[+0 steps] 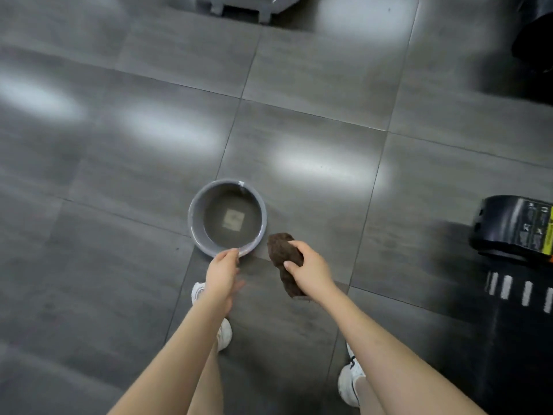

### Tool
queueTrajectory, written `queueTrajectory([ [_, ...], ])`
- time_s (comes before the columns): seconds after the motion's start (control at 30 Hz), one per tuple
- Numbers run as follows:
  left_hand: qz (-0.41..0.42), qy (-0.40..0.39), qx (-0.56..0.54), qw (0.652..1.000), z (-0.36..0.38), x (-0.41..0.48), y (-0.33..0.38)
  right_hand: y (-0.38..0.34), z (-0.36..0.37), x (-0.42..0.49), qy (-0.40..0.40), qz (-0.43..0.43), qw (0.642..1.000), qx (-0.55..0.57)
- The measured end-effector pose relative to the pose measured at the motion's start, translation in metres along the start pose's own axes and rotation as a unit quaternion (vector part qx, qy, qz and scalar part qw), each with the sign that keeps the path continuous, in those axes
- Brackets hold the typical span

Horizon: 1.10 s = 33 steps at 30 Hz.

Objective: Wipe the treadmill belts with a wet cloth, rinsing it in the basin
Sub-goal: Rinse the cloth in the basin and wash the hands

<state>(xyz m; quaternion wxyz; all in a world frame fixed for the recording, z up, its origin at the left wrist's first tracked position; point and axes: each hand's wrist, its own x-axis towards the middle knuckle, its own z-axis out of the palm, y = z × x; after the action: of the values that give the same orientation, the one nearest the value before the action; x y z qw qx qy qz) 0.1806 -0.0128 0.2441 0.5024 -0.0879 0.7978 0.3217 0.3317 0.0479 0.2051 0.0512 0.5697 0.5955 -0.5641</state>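
Note:
A round grey basin (197, 205) holding murky water stands on the grey tiled floor ahead of me. My left hand (223, 275) reaches down to its near rim, fingers relaxed, fingertips at the rim's edge. My right hand (308, 269) grips a bunched dark brown cloth (279, 248), held just right of the basin and above the floor. The rear end of a black treadmill (514, 226) shows at the right edge, with its belt and white stripes (520, 292) below.
My two white shoes (224, 333) (351, 381) stand on the floor below the hands. Grey machine feet (239, 7) sit at the top, and another black machine (535, 40) at the top right. Open tiled floor lies left and ahead.

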Motion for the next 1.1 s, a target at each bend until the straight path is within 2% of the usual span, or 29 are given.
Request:
queueTrajectory([
  [0.17, -0.008, -0.031, 0.019, 0.999, -0.054, 0.106, 0.006, -0.039, 0.083, 0.071, -0.01, 0.014, 0.997, -0.072],
  [0.3, 0.028, -0.026, 0.028, 0.999, -0.079, 0.215, 0.008, -0.049, 0.144, 0.157, 0.007, -0.015, 0.995, -0.102],
  [0.37, 0.043, -0.017, 0.048, 0.998, -0.081, 0.268, 0.008, -0.04, 0.171, 0.202, -0.011, -0.04, 0.99, -0.133],
  [0.47, 0.068, -0.001, 0.049, 0.996, -0.076, 0.335, 0.003, -0.012, 0.202, 0.258, -0.035, -0.06, 0.959, -0.275],
  [0.63, 0.144, 0.006, 0.076, 0.987, -0.06, 0.413, 0.001, 0.02, 0.242, 0.329, 0.085, -0.13, 0.909, -0.387],
  [0.77, 0.205, -0.024, 0.092, 0.974, -0.045, 0.442, 0.004, 0.03, 0.268, 0.375, 0.034, -0.151, 0.875, -0.459],
  [0.9, 0.245, -0.073, 0.102, 0.961, -0.038, 0.449, 0.002, 0.039, 0.277, 0.393, 0.037, -0.185, 0.845, -0.501],
  [1.0, 0.246, -0.078, 0.096, 0.961, -0.041, 0.453, 0.004, 0.036, 0.274, 0.393, 0.068, -0.2, 0.853, -0.477],
  [1.03, 0.245, -0.076, 0.092, 0.962, -0.042, 0.452, 0.004, 0.034, 0.269, 0.392, 0.079, -0.212, 0.869, -0.44],
  [1.1, 0.232, -0.07, 0.092, 0.966, -0.041, 0.448, 0.002, 0.032, 0.261, 0.392, 0.067, -0.188, 0.929, -0.313],
])
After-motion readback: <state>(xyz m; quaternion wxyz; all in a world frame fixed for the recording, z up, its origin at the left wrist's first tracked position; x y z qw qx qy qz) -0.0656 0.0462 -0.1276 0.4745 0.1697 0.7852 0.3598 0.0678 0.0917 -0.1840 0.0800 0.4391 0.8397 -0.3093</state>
